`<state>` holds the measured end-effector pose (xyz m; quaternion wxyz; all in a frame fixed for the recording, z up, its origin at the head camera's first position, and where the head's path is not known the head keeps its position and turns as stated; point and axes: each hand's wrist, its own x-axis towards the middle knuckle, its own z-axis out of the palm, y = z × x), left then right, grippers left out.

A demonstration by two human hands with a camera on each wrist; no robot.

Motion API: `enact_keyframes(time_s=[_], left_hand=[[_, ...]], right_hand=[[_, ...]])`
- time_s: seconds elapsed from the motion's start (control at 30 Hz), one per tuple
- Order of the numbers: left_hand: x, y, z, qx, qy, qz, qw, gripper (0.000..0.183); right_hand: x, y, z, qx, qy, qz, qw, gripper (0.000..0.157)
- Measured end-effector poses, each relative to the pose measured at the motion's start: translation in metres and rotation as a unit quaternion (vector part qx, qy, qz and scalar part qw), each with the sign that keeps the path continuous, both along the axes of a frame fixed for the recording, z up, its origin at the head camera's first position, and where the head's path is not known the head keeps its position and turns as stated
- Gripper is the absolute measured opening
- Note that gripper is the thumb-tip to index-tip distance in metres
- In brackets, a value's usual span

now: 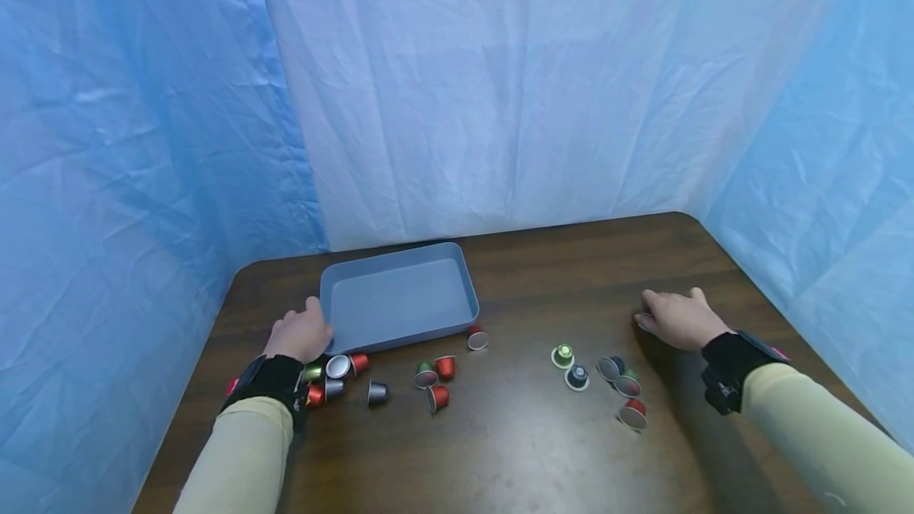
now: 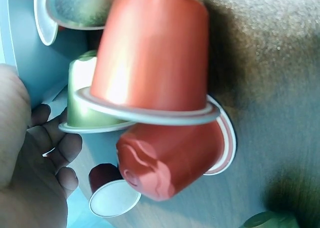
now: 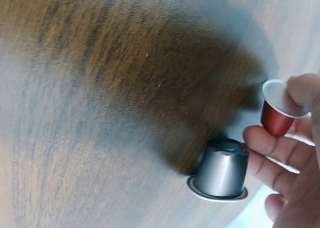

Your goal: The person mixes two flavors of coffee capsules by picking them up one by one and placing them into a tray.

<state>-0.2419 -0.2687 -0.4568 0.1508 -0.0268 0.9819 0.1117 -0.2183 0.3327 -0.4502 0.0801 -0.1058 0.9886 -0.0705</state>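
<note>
My left hand (image 1: 296, 333) is at the left end of the blue-grey tray (image 1: 400, 300), its fingers (image 2: 67, 147) loosely bent with no capsule seen in them. Whether it touches the tray is unclear. Below and beside it are coffee capsules: a large-looking red capsule (image 2: 150, 52), a green capsule (image 2: 82, 97), a tilted red capsule (image 2: 170, 155) and a dark red capsule (image 2: 115, 198). My right hand (image 1: 678, 320), over the table's right side, pinches a red capsule (image 3: 276, 120) between thumb and finger. A dark grey capsule (image 3: 222, 170) is close by the other fingertips; contact is unclear.
Right of the middle on the brown table (image 1: 514, 450) lie a light green capsule (image 1: 563, 354), a dark blue capsule (image 1: 577, 377) and several others. More capsules, including a red capsule (image 1: 446, 367), lie before the tray. Blue sheets (image 1: 464, 101) hang around the table.
</note>
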Motion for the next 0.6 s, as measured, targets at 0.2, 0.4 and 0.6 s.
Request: enact_keyframes(time_s=[0.2, 0.4, 0.6], left_hand=[[0.002, 0.002, 0.003, 0.002, -0.001, -0.002, 1.0000, 0.061], [-0.001, 0.000, 0.000, -0.001, 0.000, -0.002, 1.0000, 0.062], [-0.003, 0.000, -0.004, 0.010, -0.006, 0.009, 0.9999, 0.064]], right_hand=[[-0.006, -0.001, -0.001, -0.011, 0.014, -0.004, 1.000, 0.019], [-0.010, -0.005, 0.003, -0.016, 0.024, -0.003, 1.000, 0.024], [-0.011, -0.011, 0.008, -0.026, 0.030, 0.001, 0.999, 0.041]])
